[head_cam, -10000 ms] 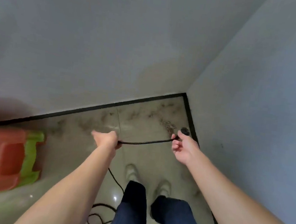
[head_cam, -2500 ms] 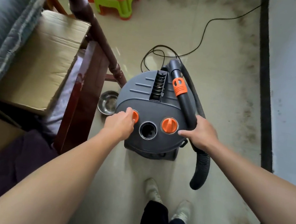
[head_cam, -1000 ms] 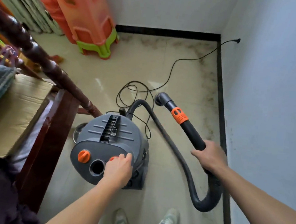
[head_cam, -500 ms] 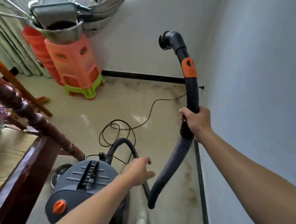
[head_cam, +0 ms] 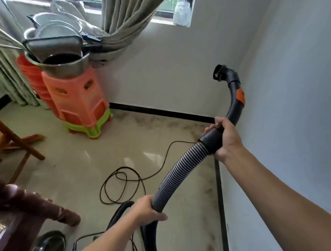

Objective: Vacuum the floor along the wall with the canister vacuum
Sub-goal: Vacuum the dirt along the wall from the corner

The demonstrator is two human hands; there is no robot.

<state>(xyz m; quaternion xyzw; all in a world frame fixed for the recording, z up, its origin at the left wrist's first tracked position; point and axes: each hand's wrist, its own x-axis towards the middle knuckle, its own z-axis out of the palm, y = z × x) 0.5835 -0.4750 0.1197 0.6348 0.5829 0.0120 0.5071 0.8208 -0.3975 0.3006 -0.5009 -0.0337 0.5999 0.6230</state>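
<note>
The right hand [head_cam: 223, 140] grasps the curved black plastic wand handle [head_cam: 236, 108] beside the pale right wall [head_cam: 306, 78], while the left hand [head_cam: 146, 209] clasps the ribbed black flexible hose [head_cam: 180, 167] nearer.

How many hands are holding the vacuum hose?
2. The right hand grips the black handle near the wall; the left hand grips the ribbed hose lower down.

Upper left: metal pots [head_cam: 62, 58] sitting atop stacked orange stools [head_cam: 76, 100]; knotted curtain [head_cam: 126, 14] hanging at top centre; dark wooden rail [head_cam: 22, 200] crossing lower left, metal bowl [head_cam: 50, 243] lying beneath.
</note>
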